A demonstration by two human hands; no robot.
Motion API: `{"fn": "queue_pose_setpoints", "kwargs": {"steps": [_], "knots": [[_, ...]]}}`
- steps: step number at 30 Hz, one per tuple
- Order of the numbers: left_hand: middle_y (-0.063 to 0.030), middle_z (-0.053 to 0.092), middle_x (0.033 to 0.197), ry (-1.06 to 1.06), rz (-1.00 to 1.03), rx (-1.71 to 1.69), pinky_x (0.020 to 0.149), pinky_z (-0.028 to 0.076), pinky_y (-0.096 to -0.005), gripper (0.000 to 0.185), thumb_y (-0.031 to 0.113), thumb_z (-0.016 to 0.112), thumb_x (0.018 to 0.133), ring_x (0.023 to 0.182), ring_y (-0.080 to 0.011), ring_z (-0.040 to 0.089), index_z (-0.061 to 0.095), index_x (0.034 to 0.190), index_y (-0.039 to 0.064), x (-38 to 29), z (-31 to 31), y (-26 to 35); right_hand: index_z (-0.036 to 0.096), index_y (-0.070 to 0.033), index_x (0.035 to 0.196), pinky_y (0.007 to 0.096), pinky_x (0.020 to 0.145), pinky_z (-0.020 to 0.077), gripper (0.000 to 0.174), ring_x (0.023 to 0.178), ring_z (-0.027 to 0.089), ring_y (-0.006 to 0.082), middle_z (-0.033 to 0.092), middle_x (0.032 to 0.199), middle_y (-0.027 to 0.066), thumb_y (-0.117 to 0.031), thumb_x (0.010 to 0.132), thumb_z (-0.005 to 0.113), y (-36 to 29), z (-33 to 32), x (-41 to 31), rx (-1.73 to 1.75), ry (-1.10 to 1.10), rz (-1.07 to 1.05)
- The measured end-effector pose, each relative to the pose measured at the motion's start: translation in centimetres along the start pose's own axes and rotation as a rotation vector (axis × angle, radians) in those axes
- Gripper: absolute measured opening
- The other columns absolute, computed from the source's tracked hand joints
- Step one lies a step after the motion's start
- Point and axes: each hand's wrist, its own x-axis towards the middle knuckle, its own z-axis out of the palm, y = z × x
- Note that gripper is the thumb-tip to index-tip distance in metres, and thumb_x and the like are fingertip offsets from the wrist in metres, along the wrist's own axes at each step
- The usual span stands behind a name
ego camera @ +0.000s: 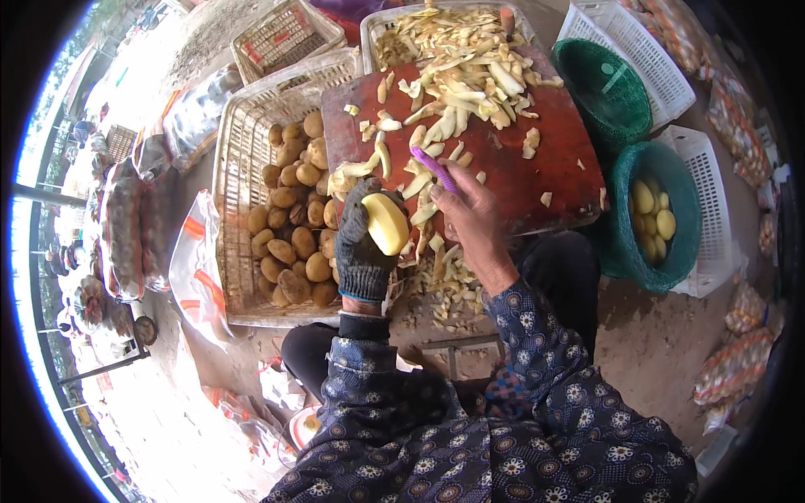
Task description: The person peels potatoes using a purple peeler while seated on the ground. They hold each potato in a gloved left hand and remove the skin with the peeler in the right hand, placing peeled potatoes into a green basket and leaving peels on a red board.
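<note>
In a dark knitted glove, my left hand (361,251) grips a peeled yellow potato (385,223) beside the near left corner of a red board (503,182). My bare right hand (473,214) is closed around the purple handle of a small tool (435,168), probably a peeler; its working end cannot be made out. Tool and potato are apart. Potato peelings (453,100) lie heaped on the far part of the board and scattered towards my hands. Left of the board, unpeeled potatoes (295,245) fill part of a dirty white plastic crate (236,182).
Peeled potatoes (654,214) sit in a green mesh bag (682,251) on the right, near another green mesh bag (604,94). White crates (710,195) stand beside them. A crate (371,38) of peelings is behind the board. More peelings (446,289) litter the ground before my knees.
</note>
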Motion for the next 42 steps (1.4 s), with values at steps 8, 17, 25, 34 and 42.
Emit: {"fn": "queue_pose_setpoints", "kwargs": {"steps": [8,17,25,34,42], "knots": [[-0.0101,0.061,0.105,0.100,0.231,0.826,0.086,0.048,-0.0299,0.049,0.011,0.072,0.076,0.095,-0.0185,0.059,0.051,0.118,-0.002,-0.1,-3.2,-1.7,0.051,-0.003,0.128,0.0181,0.047,0.0378,0.043,0.055,0.044,0.0025,0.052,0.077,-0.0024,-0.016,0.088,0.061,4.0,1.8,-4.5,-0.152,-0.049,-0.091],[-0.0084,0.059,0.104,0.167,0.352,0.674,0.082,0.047,-0.0273,0.066,0.006,0.070,0.076,0.091,-0.0146,0.056,0.036,0.132,-0.004,-1.4,-0.6,-0.8,0.046,0.002,0.133,0.0290,0.087,0.0448,0.045,0.095,0.057,0.0148,0.062,0.111,0.0117,-0.011,0.091,0.055,4.8,3.7,-4.7,-0.287,-0.107,-0.280],[-0.0067,0.061,0.092,0.141,0.329,0.659,0.070,0.049,-0.0276,0.026,0.008,0.055,0.087,0.078,-0.0158,0.059,0.050,0.111,0.001,0.5,-5.2,-2.0,0.051,0.002,0.128,0.0287,0.080,0.0474,0.039,0.088,0.063,0.0207,0.065,0.107,0.0192,-0.007,0.091,0.052,5.4,4.8,-4.3,-0.504,-0.080,-0.440],[-0.0023,0.062,0.083,0.304,0.103,-0.107,0.064,0.050,-0.0275,0.024,0.032,0.049,0.096,0.070,-0.0147,0.060,0.059,0.097,0.010,1.3,-5.8,-2.0,0.049,-0.003,0.132,0.0337,0.071,0.0480,0.044,0.080,0.063,0.0281,0.063,0.093,0.0210,-0.003,0.088,0.052,5.0,4.6,-8.5,-0.608,-0.049,-0.418],[-0.0051,0.063,0.084,0.399,0.122,-0.076,0.064,0.050,-0.0289,0.028,0.033,0.053,0.094,0.069,-0.0158,0.060,0.060,0.093,0.006,1.9,-3.8,-1.7,0.055,0.001,0.124,0.0387,0.073,0.0488,0.039,0.082,0.062,0.0361,0.062,0.092,0.0247,-0.001,0.084,0.053,5.0,4.2,-7.9,-0.871,-0.046,-0.487]]}}
